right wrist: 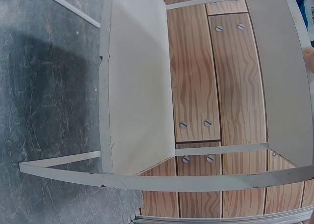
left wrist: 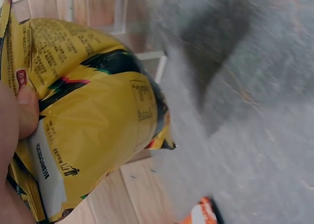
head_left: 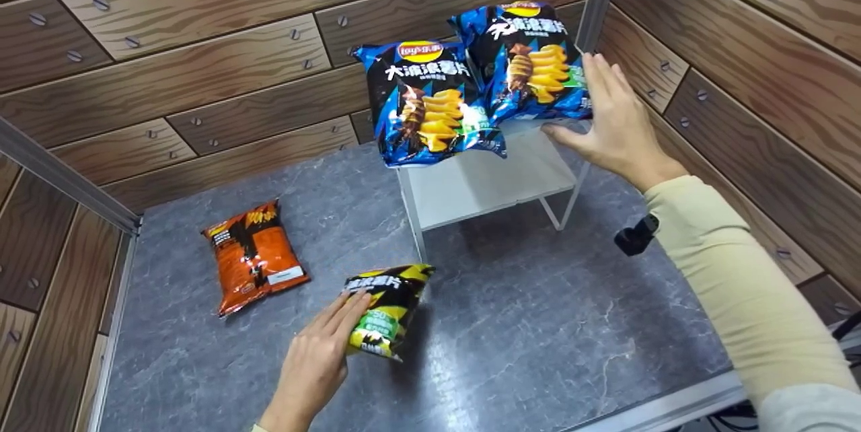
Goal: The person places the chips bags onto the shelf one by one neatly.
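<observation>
My left hand [head_left: 315, 358] pinches a yellow-and-black bag of chips [head_left: 387, 311] by its side, fingers over the front. In the left wrist view the thumb presses the printed yellow back of that bag [left wrist: 98, 121]. Two blue-and-black bags of chips stand side by side on the top of a white rack, the left bag [head_left: 430, 105] and the right bag [head_left: 531, 62]. My right hand [head_left: 619, 116] lies against the right bag's edge, fingers straight and thumb spread below. Only a sliver of this hand shows in the right wrist view.
An orange bag of chips [head_left: 259, 257] lies on the grey marbled tabletop [head_left: 511, 338], left of the rack. The white two-tier rack [head_left: 484, 183] has thin metal legs and a lower shelf. Wood-patterned walls [head_left: 235, 82] enclose the back and sides.
</observation>
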The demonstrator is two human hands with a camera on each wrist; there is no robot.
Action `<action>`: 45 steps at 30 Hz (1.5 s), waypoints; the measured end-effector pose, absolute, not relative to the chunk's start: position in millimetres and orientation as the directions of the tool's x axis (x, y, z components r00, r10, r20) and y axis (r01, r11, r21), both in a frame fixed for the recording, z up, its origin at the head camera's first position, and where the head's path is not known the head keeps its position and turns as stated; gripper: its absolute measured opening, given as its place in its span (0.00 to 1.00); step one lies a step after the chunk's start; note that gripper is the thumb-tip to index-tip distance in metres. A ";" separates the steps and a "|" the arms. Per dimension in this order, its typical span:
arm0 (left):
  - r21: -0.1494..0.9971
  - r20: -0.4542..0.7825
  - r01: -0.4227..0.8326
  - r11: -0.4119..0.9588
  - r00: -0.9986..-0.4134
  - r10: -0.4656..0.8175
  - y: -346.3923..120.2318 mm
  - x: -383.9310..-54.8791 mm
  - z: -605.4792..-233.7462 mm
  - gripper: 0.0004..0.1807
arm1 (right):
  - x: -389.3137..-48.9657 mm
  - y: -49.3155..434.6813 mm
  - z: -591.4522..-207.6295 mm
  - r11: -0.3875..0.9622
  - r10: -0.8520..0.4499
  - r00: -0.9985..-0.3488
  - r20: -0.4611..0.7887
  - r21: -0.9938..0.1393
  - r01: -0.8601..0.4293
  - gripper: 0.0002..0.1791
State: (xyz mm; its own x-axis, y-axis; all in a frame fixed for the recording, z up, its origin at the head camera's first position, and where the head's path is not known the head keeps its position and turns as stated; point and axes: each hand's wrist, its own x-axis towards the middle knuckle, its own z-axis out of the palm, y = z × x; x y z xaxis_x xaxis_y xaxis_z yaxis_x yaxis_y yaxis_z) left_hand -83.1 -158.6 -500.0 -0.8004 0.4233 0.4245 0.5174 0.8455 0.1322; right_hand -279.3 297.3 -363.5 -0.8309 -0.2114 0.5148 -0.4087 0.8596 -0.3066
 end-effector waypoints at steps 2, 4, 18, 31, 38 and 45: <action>0.121 0.445 0.549 0.827 -0.775 0.449 -154.2 -83.4 -496.3 0.45 | -279.1 297.2 -363.2 0.861 -0.209 -0.831 0.515 -0.307 -0.406 0.59; 0.112 0.460 0.570 0.814 -0.756 0.466 -149.2 -84.1 -492.9 0.44 | -278.9 296.9 -363.4 0.860 -0.208 -0.832 0.514 -0.310 -0.406 0.59; 0.105 0.587 0.729 0.677 -0.595 0.549 -103.1 -90.6 -459.8 0.42 | -279.0 296.7 -363.3 0.864 -0.203 -0.833 0.514 -0.307 -0.400 0.58; 0.152 0.641 0.762 0.629 -0.561 0.524 -65.2 -106.8 -432.1 0.38 | -279.0 296.2 -364.0 0.865 -0.208 -0.837 0.506 -0.304 -0.398 0.58; 0.130 0.664 0.751 0.648 -0.551 0.505 -44.4 -121.7 -429.2 0.35 | -278.9 296.5 -364.6 0.861 -0.207 -0.834 0.511 -0.310 -0.403 0.58; 0.069 0.675 0.730 0.680 -0.536 0.507 -25.6 -139.6 -434.9 0.35 | -278.9 297.0 -364.4 0.858 -0.206 -0.833 0.514 -0.314 -0.406 0.58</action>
State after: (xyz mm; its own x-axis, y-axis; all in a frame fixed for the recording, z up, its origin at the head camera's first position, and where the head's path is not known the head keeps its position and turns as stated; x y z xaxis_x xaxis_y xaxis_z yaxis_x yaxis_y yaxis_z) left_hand -139.6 -25.6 -434.9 -0.5360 0.5070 0.6751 0.7302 0.6798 0.0692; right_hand -278.9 297.0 -364.4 -0.8330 -0.2059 0.5136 -0.4058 0.8583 -0.3141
